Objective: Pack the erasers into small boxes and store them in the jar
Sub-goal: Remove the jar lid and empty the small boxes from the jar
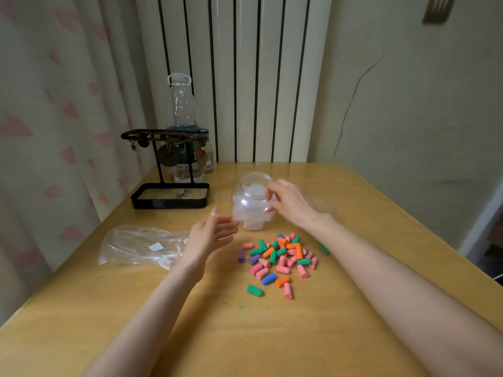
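Right hand [285, 202] curls its grip round the clear plastic jar [251, 205]; left hand [215, 235] spread wide beside matte cone-shaped erasers [280, 257].

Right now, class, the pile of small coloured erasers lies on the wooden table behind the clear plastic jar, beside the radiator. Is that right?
Not quite. The head view shows the pile of small coloured erasers on the wooden table in front of the clear plastic jar, nearer the person.
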### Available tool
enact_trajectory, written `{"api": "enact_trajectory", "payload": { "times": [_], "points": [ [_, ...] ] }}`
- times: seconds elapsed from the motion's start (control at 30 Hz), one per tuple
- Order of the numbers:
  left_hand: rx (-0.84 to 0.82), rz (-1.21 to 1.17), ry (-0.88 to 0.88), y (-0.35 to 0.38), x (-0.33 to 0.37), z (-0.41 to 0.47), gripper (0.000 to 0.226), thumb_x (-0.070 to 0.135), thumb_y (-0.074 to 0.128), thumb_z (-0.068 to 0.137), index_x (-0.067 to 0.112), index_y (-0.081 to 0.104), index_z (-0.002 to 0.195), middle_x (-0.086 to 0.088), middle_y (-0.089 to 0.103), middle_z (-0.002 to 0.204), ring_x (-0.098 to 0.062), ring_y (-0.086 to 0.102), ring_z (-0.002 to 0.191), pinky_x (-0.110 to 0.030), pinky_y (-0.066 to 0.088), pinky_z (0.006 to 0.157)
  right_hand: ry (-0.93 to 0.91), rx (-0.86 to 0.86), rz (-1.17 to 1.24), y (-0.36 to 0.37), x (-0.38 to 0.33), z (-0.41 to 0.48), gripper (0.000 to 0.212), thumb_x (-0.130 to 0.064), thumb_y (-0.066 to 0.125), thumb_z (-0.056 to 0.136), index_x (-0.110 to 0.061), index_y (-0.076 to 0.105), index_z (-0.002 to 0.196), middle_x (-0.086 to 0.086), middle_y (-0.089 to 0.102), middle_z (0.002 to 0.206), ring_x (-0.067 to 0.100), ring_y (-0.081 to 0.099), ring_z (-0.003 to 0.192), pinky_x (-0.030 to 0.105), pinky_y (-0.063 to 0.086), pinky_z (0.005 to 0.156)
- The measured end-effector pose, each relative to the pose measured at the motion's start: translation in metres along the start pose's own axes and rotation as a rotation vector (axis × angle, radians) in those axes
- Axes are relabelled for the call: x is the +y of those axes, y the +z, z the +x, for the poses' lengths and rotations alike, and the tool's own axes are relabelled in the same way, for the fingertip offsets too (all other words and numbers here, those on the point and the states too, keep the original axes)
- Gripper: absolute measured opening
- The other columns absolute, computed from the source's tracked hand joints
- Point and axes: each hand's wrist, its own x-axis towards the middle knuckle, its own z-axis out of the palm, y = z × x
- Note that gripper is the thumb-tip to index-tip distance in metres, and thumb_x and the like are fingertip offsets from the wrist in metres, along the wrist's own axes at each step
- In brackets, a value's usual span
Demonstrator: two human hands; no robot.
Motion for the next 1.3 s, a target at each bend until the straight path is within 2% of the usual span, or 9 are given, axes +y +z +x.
{"api": "enact_trajectory", "payload": {
  "times": [0.17,0.4,0.57,0.67,0.8,0.93,1.03,1.13,1.3],
  "points": [
    [0.034,0.109,0.059,0.002,0.001,-0.001,0.032,0.025,0.039,0.1,0.003,0.06,0.107,-0.011,0.07,0.099,-0.019,0.068,0.092,-0.027,0.054,0.079,0.033,-0.054,-0.022,-0.003,0.009,0.01,0.007,-0.027,0.059,0.089,-0.027,0.054,0.084,-0.002,0.053,0.093,0.021,0.052,0.092,0.032,0.043,0.079],
    [0.002,0.331,0.101,0.0,-0.002,-0.002,0.021,0.019,0.047,0.096,0.007,0.062,0.105,-0.005,0.07,0.098,-0.016,0.067,0.094,-0.028,0.055,0.081,0.042,-0.15,-0.005,-0.018,0.014,0.007,0.007,-0.03,0.064,0.085,-0.026,0.059,0.087,-0.003,0.053,0.091,0.018,0.052,0.088,0.035,0.045,0.079],
    [-0.024,0.388,0.164,0.002,-0.001,-0.006,0.021,0.019,0.053,0.093,0.01,0.059,0.111,-0.004,0.067,0.106,-0.015,0.064,0.101,-0.027,0.053,0.085,0.033,0.028,0.094,-0.013,0.01,0.003,0.006,-0.014,0.068,0.082,-0.019,0.065,0.079,0.001,0.061,0.088,0.018,0.057,0.084,0.035,0.049,0.081],
    [0.006,0.339,0.222,0.003,0.002,-0.007,0.058,0.031,0.063,0.084,0.015,0.039,0.135,0.004,0.049,0.133,-0.013,0.05,0.12,-0.028,0.043,0.097,0.144,0.139,0.499,-0.011,0.008,0.0,0.013,-0.003,0.066,0.081,-0.014,0.064,0.075,0.004,0.062,0.077,0.018,0.06,0.073,0.031,0.056,0.069],
    [-0.077,0.025,0.095,-0.001,0.013,-0.006,0.117,0.071,0.071,0.052,0.036,0.011,0.146,-0.002,0.028,0.152,-0.022,0.038,0.133,-0.05,0.036,0.103,0.129,-0.011,1.009,-0.016,-0.007,-0.013,0.02,0.009,0.055,0.086,-0.009,0.061,0.078,0.007,0.062,0.077,0.014,0.064,0.069,0.025,0.057,0.066],
    [-0.248,-0.292,0.119,-0.008,0.023,-0.006,0.093,0.068,0.071,0.055,0.03,0.042,0.135,-0.003,0.056,0.132,-0.024,0.057,0.118,-0.051,0.05,0.088,0.152,-0.155,1.145,-0.013,-0.026,-0.028,0.02,0.005,0.052,0.087,-0.013,0.061,0.094,0.009,0.069,0.086,0.025,0.068,0.079,0.04,0.058,0.076],
    [-0.15,-0.162,0.197,-0.02,0.031,-0.005,0.082,0.065,0.066,0.06,0.031,0.046,0.133,-0.001,0.058,0.129,-0.024,0.056,0.118,-0.042,0.051,0.089,0.467,-0.042,1.41,-0.003,-0.038,-0.032,0.03,-0.025,0.049,0.095,-0.014,0.046,0.123,0.019,0.061,0.108,0.036,0.064,0.092,0.051,0.054,0.079],
    [-0.061,0.072,0.267,-0.029,0.035,-0.004,0.078,0.073,0.063,0.059,0.043,0.048,0.129,0.007,0.051,0.136,-0.02,0.05,0.124,-0.047,0.043,0.099,0.674,-0.17,1.709,0.017,-0.059,-0.027,0.059,-0.061,0.045,0.088,-0.022,0.044,0.132,0.023,0.053,0.126,0.039,0.058,0.105,0.055,0.052,0.083],
    [0.244,0.207,0.441,-0.023,0.041,-0.012,0.081,0.067,0.061,0.054,0.033,0.047,0.126,0.015,0.048,0.129,-0.006,0.045,0.121,-0.021,0.038,0.089,0.851,-0.184,1.938,0.045,-0.099,-0.023,0.068,-0.067,0.031,0.089,-0.017,0.045,0.134,0.023,0.051,0.129,0.043,0.05,0.113,0.057,0.046,0.086]
  ]
}}
